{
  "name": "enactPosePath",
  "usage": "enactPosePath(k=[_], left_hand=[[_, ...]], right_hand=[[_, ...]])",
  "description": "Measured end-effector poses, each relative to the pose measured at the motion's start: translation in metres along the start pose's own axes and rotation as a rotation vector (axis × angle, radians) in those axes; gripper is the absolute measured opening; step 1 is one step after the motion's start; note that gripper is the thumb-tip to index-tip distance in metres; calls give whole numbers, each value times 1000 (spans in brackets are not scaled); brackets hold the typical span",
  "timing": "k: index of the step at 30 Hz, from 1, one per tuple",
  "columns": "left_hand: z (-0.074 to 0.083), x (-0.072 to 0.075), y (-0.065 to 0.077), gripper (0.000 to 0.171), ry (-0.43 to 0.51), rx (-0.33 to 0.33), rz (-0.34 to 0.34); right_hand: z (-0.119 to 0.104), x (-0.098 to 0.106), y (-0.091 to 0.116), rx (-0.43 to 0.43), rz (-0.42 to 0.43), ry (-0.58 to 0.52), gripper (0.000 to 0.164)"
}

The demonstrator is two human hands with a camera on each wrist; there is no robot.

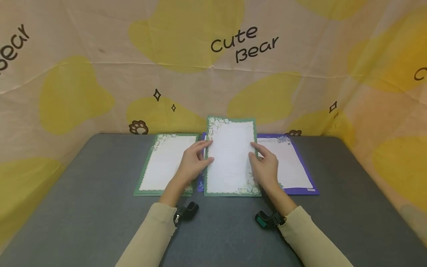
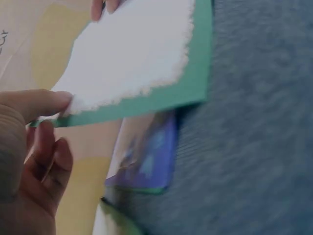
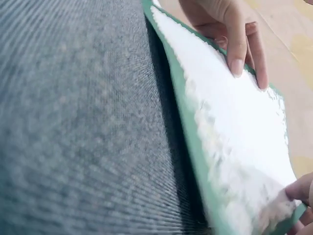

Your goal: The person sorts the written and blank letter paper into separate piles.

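A green-bordered sheet of paper (image 1: 231, 155) with floral corners stands up from the table in the middle of the head view. My left hand (image 1: 192, 160) pinches its left edge, thumb in front and other fingers behind in the left wrist view. On the opposite edge my right hand (image 1: 267, 167) pinches it too, its thumb (image 3: 298, 190) on the white face. Behind and to the right lies a purple-bordered sheet (image 1: 295, 167), partly hidden by the raised one. More green-bordered sheets (image 1: 163, 159) lie in a pile at left, overlapped by my left forearm.
The grey table (image 1: 83, 207) spreads around the sheets. A cloth (image 1: 186, 48) with yellow patches and lettering hangs along its back and sides. A black band with a small device (image 1: 186, 211) sits on the left wrist, and another (image 1: 268, 219) on the right.
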State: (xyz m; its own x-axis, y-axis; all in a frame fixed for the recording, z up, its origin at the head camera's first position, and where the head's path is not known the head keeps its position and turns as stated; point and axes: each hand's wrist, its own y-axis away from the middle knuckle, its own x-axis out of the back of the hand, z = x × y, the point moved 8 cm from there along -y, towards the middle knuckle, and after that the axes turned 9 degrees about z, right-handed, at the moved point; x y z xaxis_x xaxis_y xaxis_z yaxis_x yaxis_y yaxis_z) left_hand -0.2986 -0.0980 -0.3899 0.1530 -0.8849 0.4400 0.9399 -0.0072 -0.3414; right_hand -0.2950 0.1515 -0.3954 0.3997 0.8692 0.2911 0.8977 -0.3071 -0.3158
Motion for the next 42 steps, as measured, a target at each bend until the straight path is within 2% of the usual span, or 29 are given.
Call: enactPosePath(k=[4, 7, 11, 14, 19, 24, 29, 34, 42], left_hand=[[4, 8, -2, 54, 7, 1, 1], [8, 14, -5, 53, 23, -27, 4], [10, 26, -7, 50, 35, -70, 26], [9, 38, -9, 48, 45, -64, 55], [1, 61, -10, 47, 68, -27, 82], [-5, 89, -8, 46, 64, -19, 123], [-12, 113, -5, 47, 30, 1, 170], [-19, 127, -2, 47, -38, 51, 167], [-24, 144, -2, 47, -179, 92, 160]], right_hand=[[-5, -2, -1, 1, -33, -13, 40], [-10, -4, -2, -6, -59, -35, 40], [-20, -8, -2, -12, -64, -43, 39], [-28, -14, -2, -13, -73, -50, 39], [-41, -35, 0, -25, -141, -126, 40], [-54, -59, 3, -53, -216, -199, 43], [-66, -81, 8, -52, -278, -204, 46], [-73, -97, 12, -64, -339, -157, 47], [-86, -119, 19, -77, -403, -136, 48]])
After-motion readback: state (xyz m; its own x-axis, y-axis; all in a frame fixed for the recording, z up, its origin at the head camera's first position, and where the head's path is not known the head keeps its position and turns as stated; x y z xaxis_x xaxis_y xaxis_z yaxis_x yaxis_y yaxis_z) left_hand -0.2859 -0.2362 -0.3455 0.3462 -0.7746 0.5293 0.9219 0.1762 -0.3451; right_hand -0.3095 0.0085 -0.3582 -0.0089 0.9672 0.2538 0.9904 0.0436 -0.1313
